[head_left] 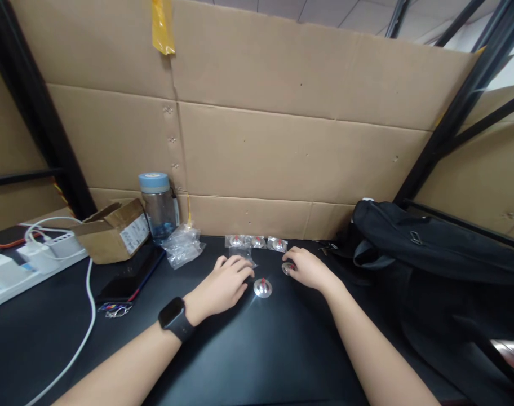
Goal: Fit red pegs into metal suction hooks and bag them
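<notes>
A round silver disc with a red stem (pixel 262 288) rests on the black tabletop between my hands. My right hand (pixel 308 267) has its fingertips closed on a second silver disc with a red stem (pixel 287 268), partly covered by the fingers. To the left, my left hand (pixel 224 286) is palm down near the table with its fingers bent and apart, holding nothing that I can see. Just beyond its fingertips lies a clear plastic bag (pixel 245 257). Behind it, more such discs in clear bags (pixel 257 242) form a row along the cardboard wall.
Crumpled clear bags (pixel 183 245) lie beside a blue-lidded bottle (pixel 158 208). At the left are an open cardboard box (pixel 109 234), a dark phone-like slab (pixel 132 273), keys (pixel 116 309), a white cable (pixel 88 316) and a power strip (pixel 12 282). A black backpack (pixel 430 254) fills the right.
</notes>
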Demonstrator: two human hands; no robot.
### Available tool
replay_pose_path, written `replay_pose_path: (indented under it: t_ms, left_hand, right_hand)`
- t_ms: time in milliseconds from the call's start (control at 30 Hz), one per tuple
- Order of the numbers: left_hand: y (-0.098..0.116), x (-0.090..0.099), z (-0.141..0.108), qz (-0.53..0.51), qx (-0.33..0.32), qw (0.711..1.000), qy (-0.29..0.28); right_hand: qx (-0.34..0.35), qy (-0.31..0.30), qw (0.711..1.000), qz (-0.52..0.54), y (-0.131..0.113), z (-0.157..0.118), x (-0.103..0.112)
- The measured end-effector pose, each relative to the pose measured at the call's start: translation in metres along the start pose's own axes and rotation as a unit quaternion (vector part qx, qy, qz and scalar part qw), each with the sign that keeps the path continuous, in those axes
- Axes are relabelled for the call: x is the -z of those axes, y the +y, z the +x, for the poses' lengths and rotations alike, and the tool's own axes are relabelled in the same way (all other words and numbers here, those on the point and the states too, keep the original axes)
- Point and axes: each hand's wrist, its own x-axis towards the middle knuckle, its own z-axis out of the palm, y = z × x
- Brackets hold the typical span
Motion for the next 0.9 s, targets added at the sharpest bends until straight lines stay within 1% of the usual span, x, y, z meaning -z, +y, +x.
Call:
replay_pose_path:
  t_ms: [100,167,300,433,533,600,667,700,767,800,833,900]
  left_hand:
    - [0.013,0.004,0.005,-0.009,-0.029,1.0,-0.003]
    - [0.018,0.002,0.008,-0.007,-0.05,0.999,-0.004]
    - [0.013,-0.006,0.011,0.0,-0.073,0.997,-0.008]
    - [0.006,-0.011,0.013,0.015,-0.057,0.998,0.007]
    - [0.008,-0.011,0.015,0.026,-0.046,0.998,0.017]
    - [0.01,-0.009,0.016,0.019,-0.04,0.999,0.024]
    - [0.011,-0.007,0.016,-0.007,-0.011,0.999,0.043]
    - [0.01,-0.005,0.016,-0.025,0.015,0.998,0.059]
    - [0.006,-0.004,0.015,-0.056,0.082,0.99,0.102]
    - [0.004,-0.003,0.014,-0.068,0.115,0.983,0.125]
    - [0.002,-0.004,0.014,-0.077,0.143,0.976,0.144]
    - [-0.001,-0.005,0.013,-0.099,0.181,0.964,0.168]
  right_hand:
    - [-0.039,-0.036,0.998,-0.018,0.012,0.002,-0.006]
    - [-0.063,-0.042,0.997,-0.015,0.014,0.004,-0.009]
    - [-0.083,-0.03,0.996,0.01,0.008,0.005,-0.007]
    - [-0.08,-0.019,0.996,0.019,0.001,0.004,-0.006]
    - [-0.074,-0.012,0.997,0.035,0.0,0.003,-0.006]
    - [-0.063,-0.007,0.996,0.066,0.0,0.002,-0.006]
    - [-0.041,0.0,0.993,0.112,-0.001,0.002,-0.005]
    - [-0.03,0.004,0.989,0.141,-0.002,0.002,-0.004]
    - [-0.015,0.007,0.974,0.226,-0.009,0.003,-0.003]
    - [-0.011,0.008,0.958,0.286,-0.014,0.004,-0.003]
    - [-0.009,0.01,0.936,0.353,-0.02,0.004,-0.003]
    - [-0.001,0.026,0.877,0.48,-0.036,0.006,-0.005]
